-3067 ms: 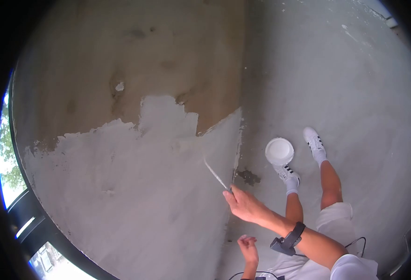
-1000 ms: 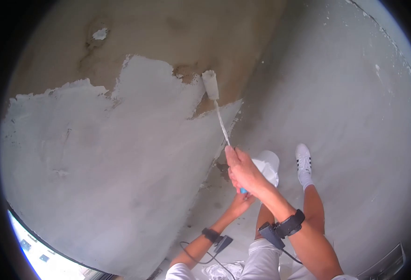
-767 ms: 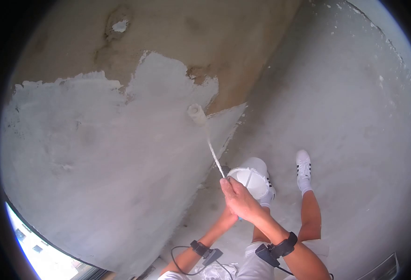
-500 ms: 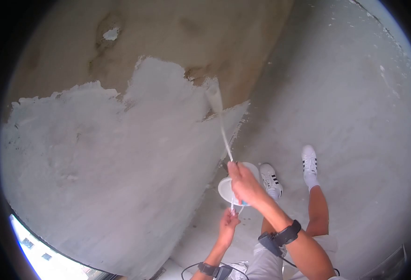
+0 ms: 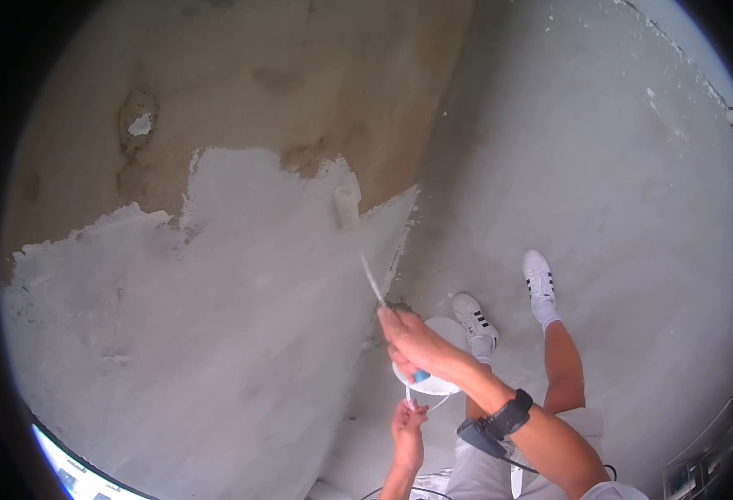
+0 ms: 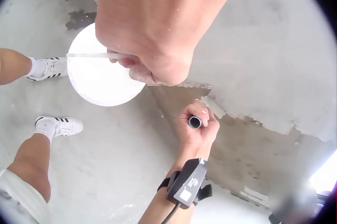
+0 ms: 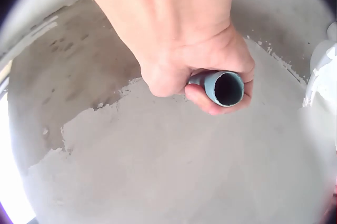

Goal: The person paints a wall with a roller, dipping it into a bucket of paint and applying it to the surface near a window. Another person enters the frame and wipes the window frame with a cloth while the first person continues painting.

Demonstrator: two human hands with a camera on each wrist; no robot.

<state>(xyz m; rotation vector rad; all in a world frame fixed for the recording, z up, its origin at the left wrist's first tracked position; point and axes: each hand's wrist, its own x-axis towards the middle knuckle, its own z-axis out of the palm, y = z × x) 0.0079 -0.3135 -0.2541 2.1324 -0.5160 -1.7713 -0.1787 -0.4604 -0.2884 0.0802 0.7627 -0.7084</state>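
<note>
Two hands have fingers curled closed: the right hand [image 5: 419, 344] round the blue handle [image 7: 211, 83] of a paint roller [image 5: 346, 207], overlapping the bucket [image 5: 449, 331] in the head view; the left hand [image 5: 408, 433] on the bucket's bail [image 6: 89, 55]. Beyond the bucket, the roller's sleeve shows against the part-coated wall [image 5: 216, 325]. Beside the bucket stands one striped shoe [image 5: 473, 317].

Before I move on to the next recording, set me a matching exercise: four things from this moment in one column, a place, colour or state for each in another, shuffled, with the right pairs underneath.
Column one
1. Left hand
2. Right hand
3. Roller head
4. Shoes

Column two
A. White with black stripes
B. Curled around the blue-green roller grip
C. Near the edge of the brown area
D. Holding the bucket handle

Right pairs: 1-D, 2-B, 3-C, 4-A
</note>
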